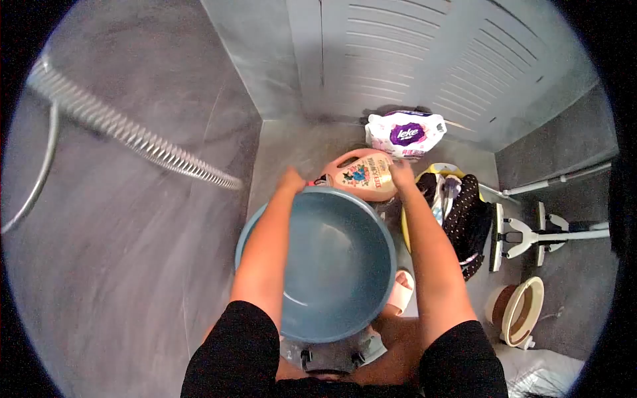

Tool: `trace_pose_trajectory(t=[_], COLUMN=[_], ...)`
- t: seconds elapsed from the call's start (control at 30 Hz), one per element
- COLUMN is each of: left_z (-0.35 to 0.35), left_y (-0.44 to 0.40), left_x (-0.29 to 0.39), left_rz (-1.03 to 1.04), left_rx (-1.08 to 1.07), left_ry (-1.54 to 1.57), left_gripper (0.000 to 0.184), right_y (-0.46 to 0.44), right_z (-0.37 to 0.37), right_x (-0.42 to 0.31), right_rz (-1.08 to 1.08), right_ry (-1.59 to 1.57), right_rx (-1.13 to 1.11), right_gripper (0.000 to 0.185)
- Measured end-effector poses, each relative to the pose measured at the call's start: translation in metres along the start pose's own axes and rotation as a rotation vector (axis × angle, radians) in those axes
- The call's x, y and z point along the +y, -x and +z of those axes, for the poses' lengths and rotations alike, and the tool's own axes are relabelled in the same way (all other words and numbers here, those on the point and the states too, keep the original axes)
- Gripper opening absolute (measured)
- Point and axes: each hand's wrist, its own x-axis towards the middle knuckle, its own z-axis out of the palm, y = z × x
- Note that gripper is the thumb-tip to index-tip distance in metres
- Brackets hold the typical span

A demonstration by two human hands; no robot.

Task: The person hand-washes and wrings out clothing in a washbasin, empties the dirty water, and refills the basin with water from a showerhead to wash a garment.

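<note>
A pink detergent bottle (363,175) with a handle is held nearly sideways beyond the far rim of a large blue-grey basin (332,259). At the bottle's base, my right hand (401,174) is closed around its lower end. My left hand (292,180) is closed at the neck end, where a bit of red cap (310,182) shows beside the fingers. Most of the left fingers are hidden by the hand itself. The basin stands in front of me, under my forearms, and its inside looks smooth with a bright reflection.
Behind the bottle stands a white and purple "leke" pack (406,132). Dark dotted clothes (464,215) fill a yellow tub (406,232) on the right. Farther right are a white-handled mop (524,237) and a cream-rimmed bucket (529,312). A coiled shower hose (133,126) hangs at left.
</note>
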Motion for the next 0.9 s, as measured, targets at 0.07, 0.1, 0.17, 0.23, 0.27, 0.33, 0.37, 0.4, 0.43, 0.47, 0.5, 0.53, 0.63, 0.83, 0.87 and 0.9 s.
trace_pose_trajectory(t=[0.07,0.1,0.17,0.23,0.27,0.33,0.37,0.4,0.43,0.47,0.5,0.53,0.63,0.83,0.87,0.9], left_z=[0.013,0.011,-0.004,-0.031,-0.038,0.035,0.07,0.038,0.029,0.026,0.026,0.032,0.052,0.026,0.027,0.03], left_y=[-0.018,-0.021,-0.009,0.021,0.028,-0.035,-0.065,-0.043,-0.037,-0.038,-0.039,-0.048,-0.07,-0.039,-0.043,-0.056], left_x=[-0.004,0.001,0.023,0.058,0.068,0.009,-0.018,0.005,0.01,0.01,0.01,0.002,-0.024,-0.007,-0.013,-0.025], left_rz=[0.026,0.02,-0.026,-0.002,0.025,0.099,0.132,0.095,0.095,0.012,-0.07,-0.071,-0.24,-0.36,-0.354,-0.358], left_rx=[-0.049,-0.061,-0.396,-0.503,-0.593,-0.681,-0.729,-0.689,-0.691,-0.694,-0.695,-0.697,-0.718,-0.481,-0.478,-0.429], left_ry=[-0.217,-0.223,-0.371,-0.285,-0.194,-0.056,0.016,-0.039,-0.038,0.073,0.184,0.185,0.582,0.586,0.585,0.661], left_gripper=[0.064,0.064,0.072,0.074,0.076,0.074,0.073,0.069,0.069,0.064,0.06,0.06,0.05,0.035,0.035,0.037], right_y=[-0.018,-0.035,-0.063,-0.041,-0.034,-0.069,-0.08,-0.066,-0.057,-0.053,-0.052,-0.053,-0.058,-0.037,-0.036,-0.033], right_z=[0.011,0.024,0.05,0.035,0.027,0.064,0.078,0.07,0.058,0.05,0.046,0.046,0.052,0.029,0.026,0.023], right_x=[0.019,0.041,0.087,0.049,0.031,0.088,0.108,0.091,0.073,0.063,0.059,0.059,0.07,0.023,0.017,0.013], right_rz=[0.037,0.049,0.148,0.211,0.258,0.231,0.206,0.216,0.217,0.258,0.299,0.301,0.277,0.068,0.025,-0.018], right_ry=[-0.059,-0.057,-0.042,-0.078,-0.12,-0.164,-0.21,-0.126,-0.124,-0.106,-0.088,-0.087,-0.004,0.197,0.145,0.093], right_rx=[-0.075,-0.083,-0.14,-0.177,-0.209,-0.207,-0.207,-0.152,-0.153,-0.218,-0.281,-0.282,-0.255,-0.145,-0.078,-0.01], right_gripper=[0.071,0.071,0.079,0.081,0.083,0.084,0.084,0.08,0.08,0.078,0.077,0.077,0.073,0.071,0.072,0.073])
